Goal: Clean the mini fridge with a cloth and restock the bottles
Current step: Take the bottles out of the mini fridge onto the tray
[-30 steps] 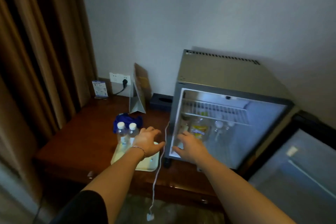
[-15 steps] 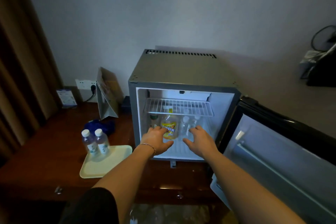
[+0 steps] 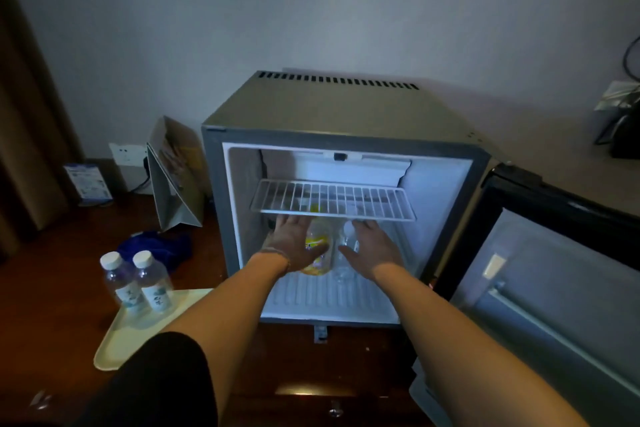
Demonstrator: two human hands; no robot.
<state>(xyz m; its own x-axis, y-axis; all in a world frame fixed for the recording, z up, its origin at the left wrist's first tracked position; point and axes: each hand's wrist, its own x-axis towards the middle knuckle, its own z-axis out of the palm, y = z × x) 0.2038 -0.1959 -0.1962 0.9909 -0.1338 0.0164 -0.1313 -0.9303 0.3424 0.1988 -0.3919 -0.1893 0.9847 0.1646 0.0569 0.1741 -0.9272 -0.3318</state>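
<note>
Head view, centre frame: grey mini fridge (image 3: 346,107) on a dark wooden desk (image 3: 69,288), black door (image 3: 554,270) swung open at right. Both hands inside, under the white wire shelf (image 3: 332,199). Left hand (image 3: 294,246), fingers straight, lies against a yellow-labelled bottle (image 3: 318,243). Right hand (image 3: 372,248), fingers relaxed, is beside a clear white-capped bottle (image 3: 348,236); contact unclear. Lower left: two clear water bottles (image 3: 136,284) upright on a pale yellow tray (image 3: 121,347); blue cloth (image 3: 156,250) bunched behind them.
</note>
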